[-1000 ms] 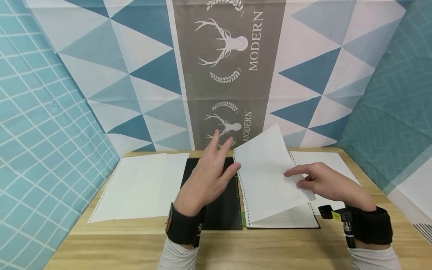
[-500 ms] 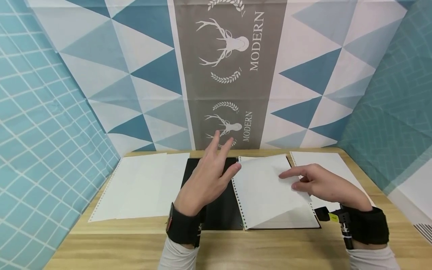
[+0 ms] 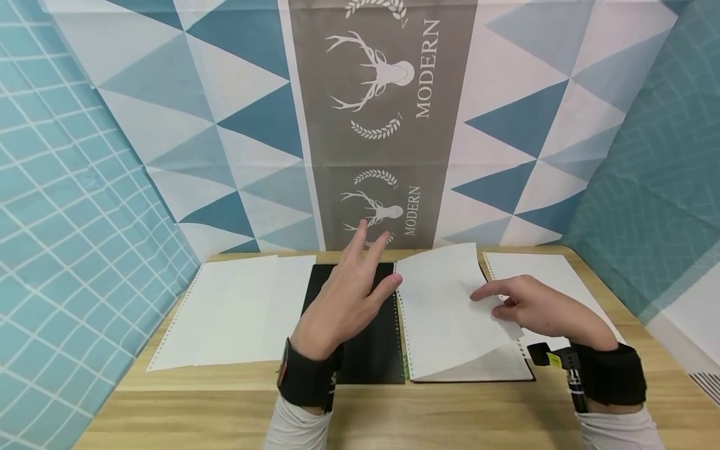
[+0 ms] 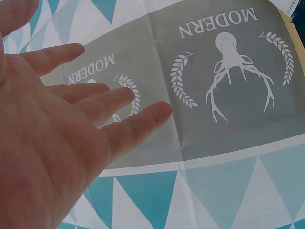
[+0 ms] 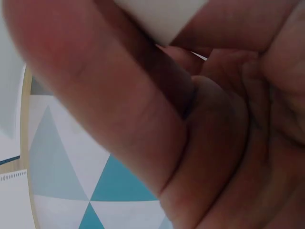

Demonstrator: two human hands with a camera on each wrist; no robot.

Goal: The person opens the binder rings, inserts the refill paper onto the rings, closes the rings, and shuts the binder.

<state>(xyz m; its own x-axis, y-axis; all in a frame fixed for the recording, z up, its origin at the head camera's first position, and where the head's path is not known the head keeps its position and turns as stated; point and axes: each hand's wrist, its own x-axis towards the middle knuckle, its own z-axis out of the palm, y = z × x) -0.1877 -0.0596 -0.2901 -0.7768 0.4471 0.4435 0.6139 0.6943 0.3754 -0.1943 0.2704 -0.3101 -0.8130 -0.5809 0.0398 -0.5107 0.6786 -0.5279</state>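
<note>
My right hand (image 3: 534,306) pinches the right edge of a white hole-punched sheet (image 3: 439,306) between thumb and fingers. The sheet bows upward, its punched edge lying along the middle of an open black binder (image 3: 368,359). More white paper (image 3: 478,369) shows beneath it on the binder's right side. In the right wrist view a corner of the sheet (image 5: 167,16) sits between the curled fingers. Over the binder's left cover hovers my left hand (image 3: 343,300), fingers spread, its thumb tip near the sheet's punched edge. The left wrist view shows that palm holding nothing.
Overlapping punched white sheets (image 3: 236,312) lie left of the binder on the wooden table (image 3: 450,415). Another punched sheet (image 3: 545,272) lies at the right, partly under my right arm. A patterned cloth backdrop (image 3: 382,150) rises behind the table's far edge.
The sheet came down from its raised position and its punched edge slid left over the binder's middle, then shifted back right. My right hand moved slightly with it; the left hand stayed nearly still.
</note>
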